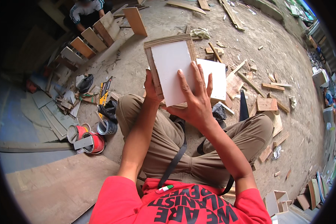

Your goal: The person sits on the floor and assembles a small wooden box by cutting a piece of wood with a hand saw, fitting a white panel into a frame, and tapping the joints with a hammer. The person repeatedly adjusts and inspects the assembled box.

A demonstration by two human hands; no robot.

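We hold a wooden board with a white sheet on its face over our lap, left hand gripping its edge, right hand pressing spread fingers flat on the sheet, which seems mostly seated, its lower edge overhanging beneath our fingers.

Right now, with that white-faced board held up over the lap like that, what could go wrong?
The board rests only under the right hand spread flat on its face and the left hand pinching its edge, so it might slip onto the knees. Its raw wooden rim could leave splinters in the fingers. The open paint tins stand close by the left knee, and a shifting leg might tip them.
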